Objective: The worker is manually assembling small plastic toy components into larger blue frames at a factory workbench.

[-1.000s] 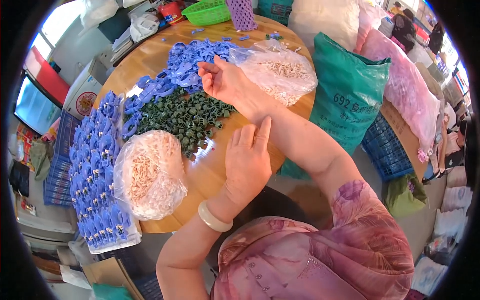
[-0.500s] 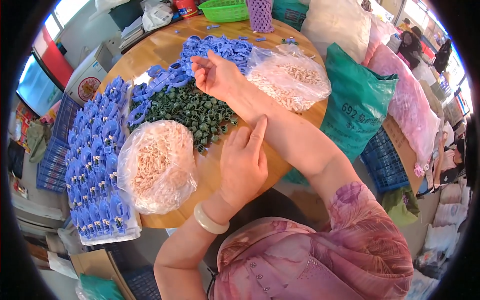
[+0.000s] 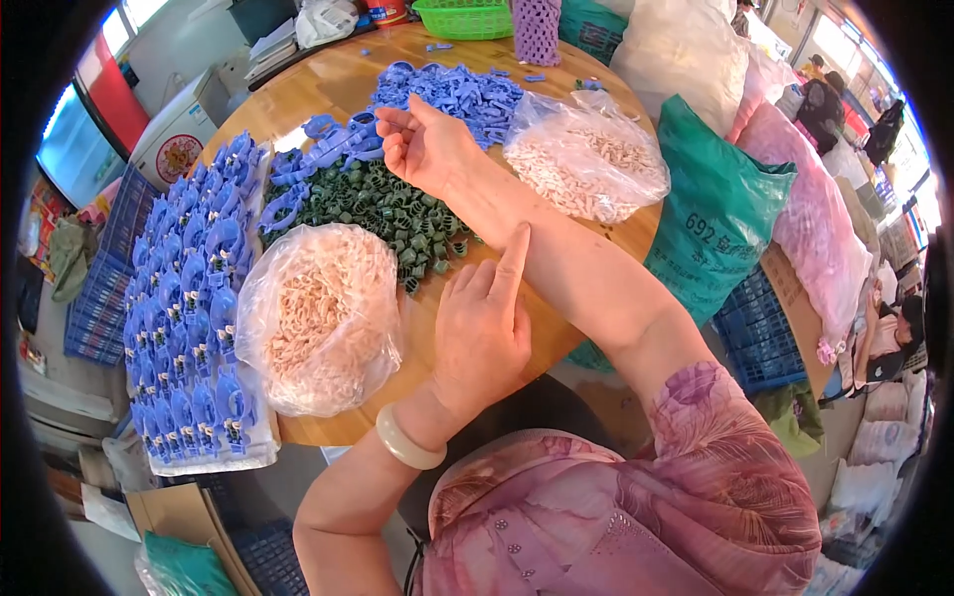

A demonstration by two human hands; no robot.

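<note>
My right hand point(image 3: 429, 149) is held palm up over the table, fingers loosely curled and apart, holding nothing. My left hand point(image 3: 481, 333), below a pale bangle point(image 3: 407, 438), has its index finger stretched out, the tip touching my right forearm point(image 3: 571, 253). Its other fingers are bent, and nothing shows in them. Left of it lies an open clear bag of small pale pieces point(image 3: 318, 318). Behind that spreads a heap of dark green plastic parts point(image 3: 397, 214). Past my right hand are piled blue plastic parts point(image 3: 457, 97), with larger blue pieces point(image 3: 333, 141) beside them.
Rows of upright blue plastic items point(image 3: 184, 328) fill a white board at the table's left edge. A second bag of pale pieces point(image 3: 586, 164) lies at the right. A green sack point(image 3: 711, 214) stands against the round table point(image 3: 298, 94). A green basket point(image 3: 462, 20) sits at the back.
The view has shifted slightly, so the table things appear a little to the right. Both hands keep the same pose, with the left fingertip still on the right forearm.
</note>
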